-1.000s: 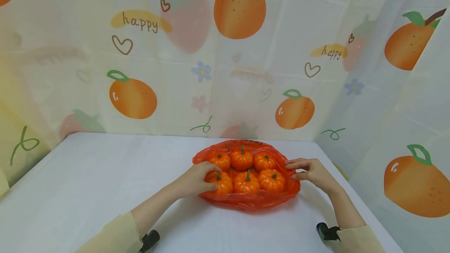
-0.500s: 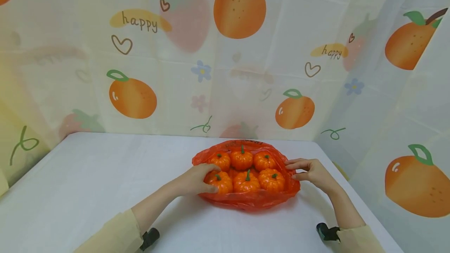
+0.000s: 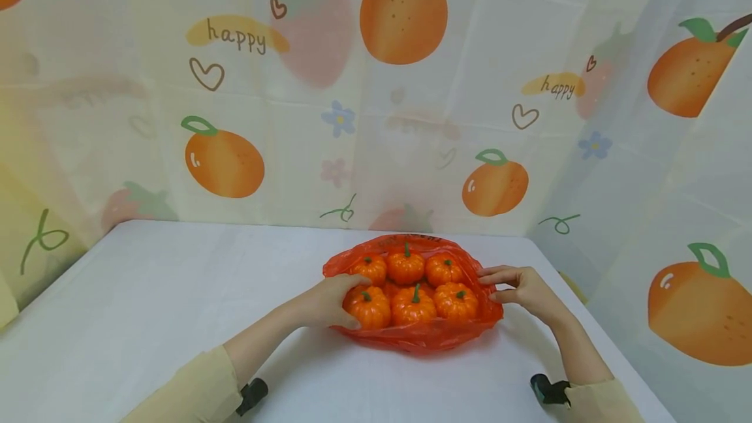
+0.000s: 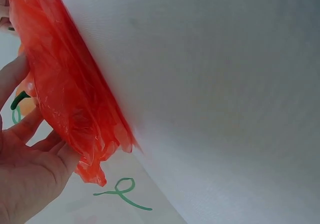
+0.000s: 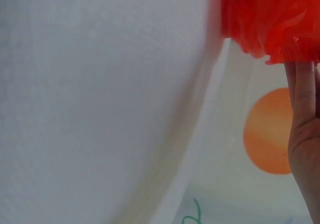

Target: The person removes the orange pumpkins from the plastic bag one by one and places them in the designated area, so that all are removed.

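A red plastic bag (image 3: 411,337) lies spread on the white table, its mouth wide and facing up. Several small orange pumpkins with green stems sit inside it in two rows. At the left side, my left hand (image 3: 326,302) is around the front-left pumpkin (image 3: 369,309), thumb and fingers apart. In the left wrist view, the left hand's fingers reach over the bag's rim (image 4: 65,79). On the other side, my right hand (image 3: 525,289) touches the bag's right edge; its fingers look straight in the right wrist view, and their tips are partly hidden by the bag (image 5: 280,19).
The white table (image 3: 194,279) extends left and in front of the bag. A fruit-print curtain (image 3: 282,149) hangs behind the table and along both sides. Black wrist straps (image 3: 254,397) show at the sleeve cuffs.
My left thumb has drawn back from the front-left pumpkin, leaving more of it in view. The right hand and the bag stay almost where they were.
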A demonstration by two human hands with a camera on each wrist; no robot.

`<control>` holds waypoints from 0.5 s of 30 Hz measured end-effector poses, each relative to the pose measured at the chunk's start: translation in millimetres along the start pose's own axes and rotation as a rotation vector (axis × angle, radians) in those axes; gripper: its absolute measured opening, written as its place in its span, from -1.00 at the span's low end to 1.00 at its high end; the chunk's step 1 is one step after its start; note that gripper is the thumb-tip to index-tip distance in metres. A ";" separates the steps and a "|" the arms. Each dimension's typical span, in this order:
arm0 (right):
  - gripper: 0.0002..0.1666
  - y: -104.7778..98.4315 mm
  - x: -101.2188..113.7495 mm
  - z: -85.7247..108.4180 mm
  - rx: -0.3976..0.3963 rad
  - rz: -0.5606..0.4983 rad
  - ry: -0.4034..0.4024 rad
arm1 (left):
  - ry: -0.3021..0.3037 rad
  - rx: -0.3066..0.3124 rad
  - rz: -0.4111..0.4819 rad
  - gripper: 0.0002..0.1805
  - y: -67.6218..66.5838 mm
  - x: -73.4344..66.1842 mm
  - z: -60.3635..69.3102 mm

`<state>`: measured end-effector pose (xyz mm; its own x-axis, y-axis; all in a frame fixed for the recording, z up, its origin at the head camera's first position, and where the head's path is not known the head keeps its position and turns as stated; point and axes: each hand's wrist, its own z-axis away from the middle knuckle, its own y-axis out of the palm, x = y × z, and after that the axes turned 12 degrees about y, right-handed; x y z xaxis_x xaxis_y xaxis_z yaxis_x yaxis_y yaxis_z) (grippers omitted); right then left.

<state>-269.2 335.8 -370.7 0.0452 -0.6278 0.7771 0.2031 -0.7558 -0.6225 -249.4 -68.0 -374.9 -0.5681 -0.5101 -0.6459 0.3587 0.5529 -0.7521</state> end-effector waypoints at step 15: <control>-0.64 0.6 0.6 -0.5 -0.001 0.005 -0.002 | 0.002 -0.037 0.021 -0.25 0.4 0.4 -0.8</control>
<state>-269.6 334.8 -370.7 0.0479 -0.6309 0.7744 0.2016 -0.7532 -0.6261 -250.1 -67.4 -375.3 -0.5619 -0.4972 -0.6611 0.3425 0.5876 -0.7331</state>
